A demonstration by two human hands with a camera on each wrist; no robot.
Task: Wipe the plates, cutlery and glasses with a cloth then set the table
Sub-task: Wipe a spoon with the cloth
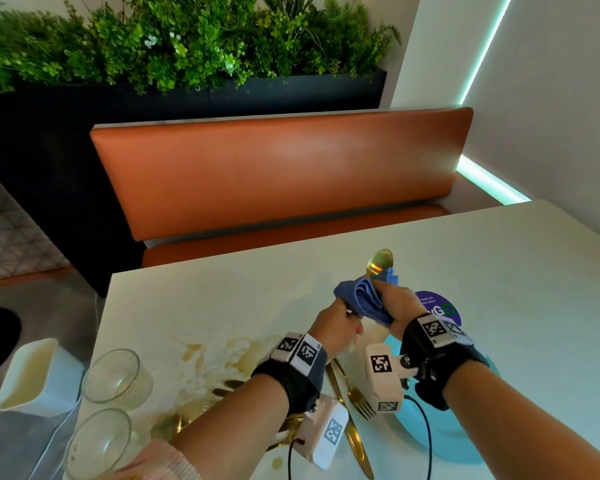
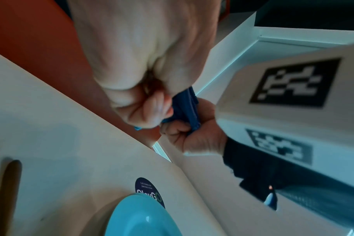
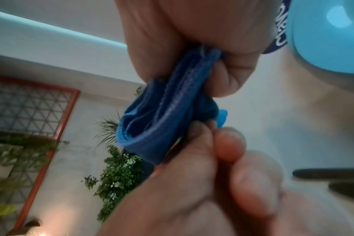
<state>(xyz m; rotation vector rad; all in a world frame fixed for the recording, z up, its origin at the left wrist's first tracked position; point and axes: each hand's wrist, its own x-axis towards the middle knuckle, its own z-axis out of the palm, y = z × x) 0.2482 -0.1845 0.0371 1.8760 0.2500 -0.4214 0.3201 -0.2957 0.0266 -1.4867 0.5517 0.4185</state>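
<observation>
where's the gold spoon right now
In the head view the gold spoon is held up over the white table, right of centre, its bowl poking out above the blue cloth bunched between both hands, just beyond the light blue plate.

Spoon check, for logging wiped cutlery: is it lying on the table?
No, the gold spoon sticks up from the blue cloth held in both hands.

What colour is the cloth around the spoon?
Blue cloth, clearest in the right wrist view; the spoon is gold.
</observation>
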